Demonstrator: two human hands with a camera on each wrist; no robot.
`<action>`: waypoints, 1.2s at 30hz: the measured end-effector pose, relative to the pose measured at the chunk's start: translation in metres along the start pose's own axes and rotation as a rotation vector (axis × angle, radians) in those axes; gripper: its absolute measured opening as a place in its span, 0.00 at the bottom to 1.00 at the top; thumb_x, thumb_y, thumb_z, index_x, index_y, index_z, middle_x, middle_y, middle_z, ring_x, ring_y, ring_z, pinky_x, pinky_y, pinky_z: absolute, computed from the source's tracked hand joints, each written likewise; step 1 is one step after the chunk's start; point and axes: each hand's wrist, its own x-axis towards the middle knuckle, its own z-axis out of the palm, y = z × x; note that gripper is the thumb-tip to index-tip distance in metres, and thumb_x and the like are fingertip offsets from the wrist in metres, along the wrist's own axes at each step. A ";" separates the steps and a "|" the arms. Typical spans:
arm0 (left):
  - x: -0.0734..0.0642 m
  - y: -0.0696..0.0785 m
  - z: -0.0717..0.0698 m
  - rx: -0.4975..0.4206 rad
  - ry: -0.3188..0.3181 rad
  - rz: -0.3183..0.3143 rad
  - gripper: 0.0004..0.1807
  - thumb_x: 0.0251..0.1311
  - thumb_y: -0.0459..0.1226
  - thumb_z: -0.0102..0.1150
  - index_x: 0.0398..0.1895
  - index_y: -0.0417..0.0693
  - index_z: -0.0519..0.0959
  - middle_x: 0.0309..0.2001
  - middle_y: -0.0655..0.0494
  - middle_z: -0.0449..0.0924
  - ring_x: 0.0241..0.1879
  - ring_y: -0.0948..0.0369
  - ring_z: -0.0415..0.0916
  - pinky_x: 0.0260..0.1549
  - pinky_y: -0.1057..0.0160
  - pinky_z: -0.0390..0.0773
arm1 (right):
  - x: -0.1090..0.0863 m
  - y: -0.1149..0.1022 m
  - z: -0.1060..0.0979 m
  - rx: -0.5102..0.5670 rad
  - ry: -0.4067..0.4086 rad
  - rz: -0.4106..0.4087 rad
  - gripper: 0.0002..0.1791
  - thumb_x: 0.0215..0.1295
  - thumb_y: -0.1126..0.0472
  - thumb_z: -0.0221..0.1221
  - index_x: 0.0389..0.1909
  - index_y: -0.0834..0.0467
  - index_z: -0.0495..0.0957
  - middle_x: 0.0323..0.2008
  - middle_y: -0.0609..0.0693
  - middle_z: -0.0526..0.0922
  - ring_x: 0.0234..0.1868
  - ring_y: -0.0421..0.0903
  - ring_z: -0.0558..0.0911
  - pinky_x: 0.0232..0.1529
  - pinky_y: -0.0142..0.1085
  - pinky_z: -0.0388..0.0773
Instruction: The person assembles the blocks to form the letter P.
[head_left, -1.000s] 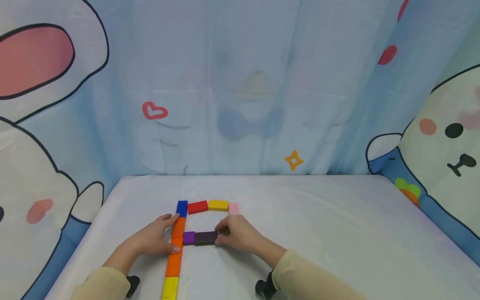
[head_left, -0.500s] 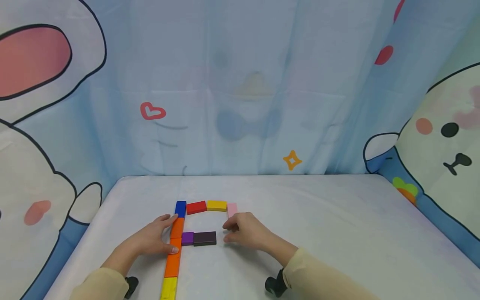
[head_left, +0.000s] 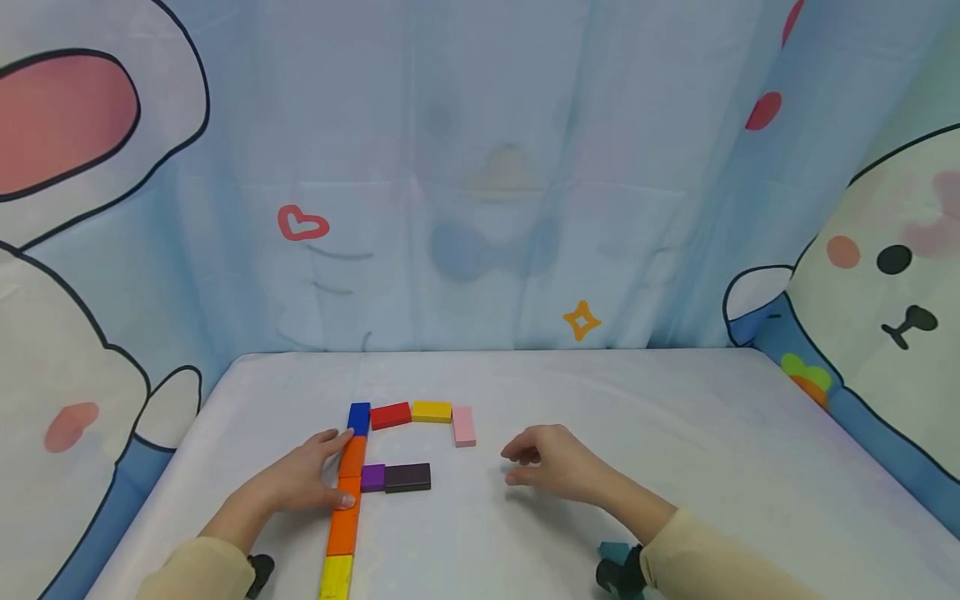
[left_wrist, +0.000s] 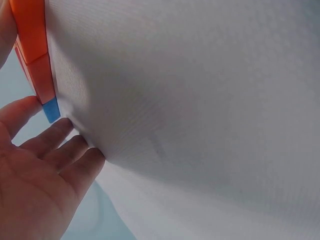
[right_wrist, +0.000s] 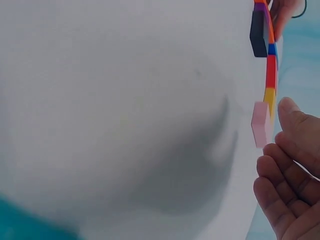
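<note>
My left hand [head_left: 296,475] rests beside a column of blocks, its thumb on an orange block [head_left: 344,529] and a fingertip near the joint between another orange block [head_left: 352,456] and a blue block [head_left: 359,418]. A yellow block [head_left: 336,575] ends the column at the near side. From the top, a red block [head_left: 391,416], a yellow block [head_left: 432,412] and a pink block [head_left: 464,427] run rightward. A purple block [head_left: 372,478] and a black block [head_left: 407,477] branch off lower down. Right of these, my right hand [head_left: 558,462] hovers with loosely bent fingers, holding nothing.
The blocks lie on a white cloth-covered table [head_left: 675,433]. A teal object [head_left: 615,552] shows by the right wrist, partly hidden by the black wrist camera [head_left: 622,575]. Behind the table hangs a pale blue printed curtain [head_left: 487,292].
My right hand has let go of the black block and moved away to the right, uncovering the pink block. The teal object has come into view. My left hand stays in place.
</note>
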 end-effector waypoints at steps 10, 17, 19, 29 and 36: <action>-0.001 0.003 -0.001 0.003 0.000 -0.005 0.54 0.51 0.46 0.78 0.80 0.49 0.60 0.77 0.34 0.56 0.74 0.34 0.58 0.64 0.31 0.71 | -0.047 0.044 -0.020 0.042 0.011 -0.066 0.17 0.60 0.55 0.73 0.47 0.59 0.87 0.41 0.44 0.88 0.38 0.34 0.81 0.42 0.29 0.84; -0.001 0.004 -0.002 0.017 0.000 -0.009 0.54 0.51 0.46 0.78 0.80 0.48 0.60 0.77 0.34 0.57 0.74 0.34 0.58 0.64 0.31 0.71 | -0.079 0.067 -0.024 0.104 -0.025 0.028 0.18 0.61 0.54 0.72 0.48 0.60 0.86 0.43 0.45 0.87 0.38 0.33 0.80 0.41 0.26 0.82; -0.001 0.005 -0.002 0.020 0.000 -0.009 0.54 0.51 0.47 0.78 0.80 0.48 0.60 0.77 0.33 0.57 0.74 0.34 0.58 0.64 0.31 0.71 | -0.087 0.073 -0.023 0.121 -0.036 0.058 0.19 0.61 0.54 0.71 0.49 0.60 0.86 0.44 0.46 0.88 0.39 0.33 0.81 0.41 0.26 0.83; -0.001 0.004 -0.002 0.013 0.000 -0.020 0.54 0.51 0.47 0.78 0.80 0.48 0.59 0.77 0.34 0.56 0.74 0.34 0.57 0.64 0.30 0.70 | -0.119 0.091 -0.016 0.176 -0.049 0.237 0.28 0.59 0.46 0.71 0.53 0.61 0.83 0.48 0.49 0.88 0.47 0.46 0.84 0.48 0.41 0.87; 0.000 0.004 -0.003 0.029 -0.002 -0.011 0.54 0.50 0.47 0.78 0.80 0.47 0.60 0.77 0.33 0.56 0.73 0.33 0.58 0.63 0.31 0.72 | -0.135 0.100 -0.012 0.214 -0.098 0.194 0.29 0.63 0.48 0.69 0.56 0.65 0.81 0.50 0.53 0.87 0.45 0.41 0.84 0.48 0.43 0.86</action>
